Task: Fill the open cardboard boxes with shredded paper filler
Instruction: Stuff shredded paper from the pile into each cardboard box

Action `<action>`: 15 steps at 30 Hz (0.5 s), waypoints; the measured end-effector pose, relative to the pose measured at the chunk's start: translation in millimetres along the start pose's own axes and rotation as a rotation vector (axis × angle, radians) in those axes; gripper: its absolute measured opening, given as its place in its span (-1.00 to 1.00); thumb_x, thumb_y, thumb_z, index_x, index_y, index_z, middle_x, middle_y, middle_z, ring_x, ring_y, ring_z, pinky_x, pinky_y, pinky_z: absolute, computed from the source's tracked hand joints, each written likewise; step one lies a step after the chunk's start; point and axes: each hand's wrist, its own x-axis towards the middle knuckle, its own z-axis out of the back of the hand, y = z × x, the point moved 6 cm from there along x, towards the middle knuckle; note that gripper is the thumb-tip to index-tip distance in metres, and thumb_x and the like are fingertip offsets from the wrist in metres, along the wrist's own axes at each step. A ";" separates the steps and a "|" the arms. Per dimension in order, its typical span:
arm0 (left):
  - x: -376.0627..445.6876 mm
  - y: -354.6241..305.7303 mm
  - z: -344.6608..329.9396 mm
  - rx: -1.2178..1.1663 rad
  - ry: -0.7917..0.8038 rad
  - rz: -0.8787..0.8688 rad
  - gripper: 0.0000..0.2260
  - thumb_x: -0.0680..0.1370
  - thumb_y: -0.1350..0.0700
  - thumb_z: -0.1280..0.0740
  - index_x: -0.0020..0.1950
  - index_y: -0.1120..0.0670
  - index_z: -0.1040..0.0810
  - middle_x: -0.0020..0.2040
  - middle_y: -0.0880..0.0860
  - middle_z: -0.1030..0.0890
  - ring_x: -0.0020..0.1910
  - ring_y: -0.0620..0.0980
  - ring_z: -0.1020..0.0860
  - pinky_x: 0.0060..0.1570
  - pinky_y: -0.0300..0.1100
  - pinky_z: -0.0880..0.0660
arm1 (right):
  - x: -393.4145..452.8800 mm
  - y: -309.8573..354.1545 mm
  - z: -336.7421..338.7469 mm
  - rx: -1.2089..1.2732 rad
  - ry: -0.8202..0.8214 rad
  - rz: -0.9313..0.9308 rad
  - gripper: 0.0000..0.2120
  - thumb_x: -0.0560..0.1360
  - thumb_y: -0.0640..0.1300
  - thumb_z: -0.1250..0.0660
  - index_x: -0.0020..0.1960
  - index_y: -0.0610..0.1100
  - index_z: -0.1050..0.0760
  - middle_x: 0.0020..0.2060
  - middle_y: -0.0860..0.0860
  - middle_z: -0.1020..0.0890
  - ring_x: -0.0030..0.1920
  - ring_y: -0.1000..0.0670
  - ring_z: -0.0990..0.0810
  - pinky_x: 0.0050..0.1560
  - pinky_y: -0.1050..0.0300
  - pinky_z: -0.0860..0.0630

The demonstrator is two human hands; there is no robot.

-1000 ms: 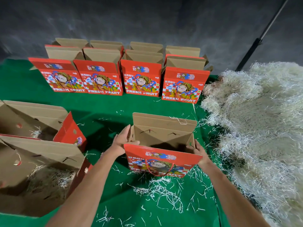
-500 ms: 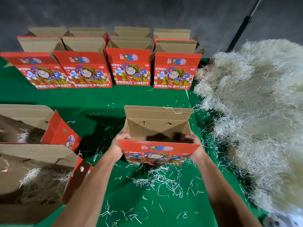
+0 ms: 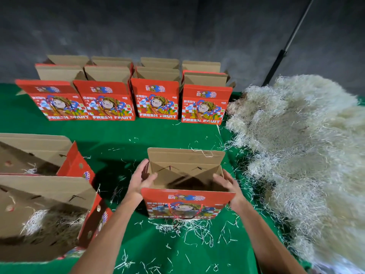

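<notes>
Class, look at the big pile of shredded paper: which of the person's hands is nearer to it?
Right. The right hand grips the open box's side facing the shredded paper pile; the left hand holds the box's far side.

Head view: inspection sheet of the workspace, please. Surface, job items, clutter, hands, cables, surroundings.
Surface: green cloth, covers the whole work area.
Job's things: open box in front, upright, no filler seen inside; filler heap to its right; two near-left boxes, at least the nearer one with filler inside; back rows of open boxes, contents hidden.
Clutter: loose filler strands scattered on the cloth around the front box.
Hands: left hand at the front box's left wall, fingers partly curled, grip unclear; right hand at its right wall, grip unclear.
Cables: nothing seen.
Surroundings: grey backdrop; dark pole leaning at back right.
</notes>
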 end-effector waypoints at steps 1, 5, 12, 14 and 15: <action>-0.5 -13.7 0.2 0.055 0.003 -0.102 -0.44 0.57 0.22 -0.40 0.54 0.08 -0.31 0.45 -0.02 -0.45 0.44 -0.03 -0.40 0.45 0.03 -0.28 | -1.5 9.0 0.2 -0.096 -0.015 0.045 -0.12 0.35 0.04 -0.60 0.55 -0.04 -0.26 0.30 -0.08 -0.59 0.16 -0.12 -0.66 0.18 -0.10 -0.55; -5.5 -57.2 -6.0 0.105 0.045 -0.254 -0.39 0.52 -0.12 -0.44 0.51 -0.27 -0.27 0.49 -0.20 -0.36 0.46 -0.08 -0.33 0.40 0.08 -0.30 | 1.3 43.9 -10.3 -0.379 -0.050 0.274 -0.17 0.38 0.20 -0.53 0.54 0.08 -0.25 0.24 0.23 -0.57 0.12 0.28 -0.60 0.17 0.21 -0.52; -31.5 -99.9 -37.3 0.894 0.058 -0.785 -0.21 0.54 -0.35 -0.23 0.63 -0.11 0.06 0.62 -0.21 0.16 0.59 -0.18 0.15 0.54 0.13 0.02 | -0.8 55.4 -19.2 -0.597 0.067 0.423 -0.10 0.48 0.26 -0.41 0.62 0.08 0.02 0.42 0.27 -0.40 0.39 0.31 -0.36 0.45 0.18 -0.26; -39.0 -94.2 -39.5 1.018 0.079 -0.876 -0.30 0.58 -0.37 -0.15 0.62 -0.08 -0.09 0.63 -0.14 0.10 0.60 -0.10 0.13 0.53 0.23 -0.01 | -4.9 51.5 -23.7 -0.615 0.110 0.453 -0.19 0.53 0.21 -0.38 0.61 0.04 -0.02 0.44 0.20 -0.42 0.44 0.20 -0.35 0.49 0.11 -0.25; -39.9 -88.8 -37.5 1.056 0.081 -0.875 -0.31 0.58 -0.38 -0.13 0.62 -0.06 -0.13 0.64 -0.12 0.09 0.61 -0.07 0.13 0.53 0.25 0.00 | -8.1 50.3 -27.3 -0.616 0.141 0.477 -0.26 0.54 0.19 -0.38 0.58 0.08 -0.08 0.41 0.22 -0.44 0.43 0.19 -0.37 0.47 0.14 -0.29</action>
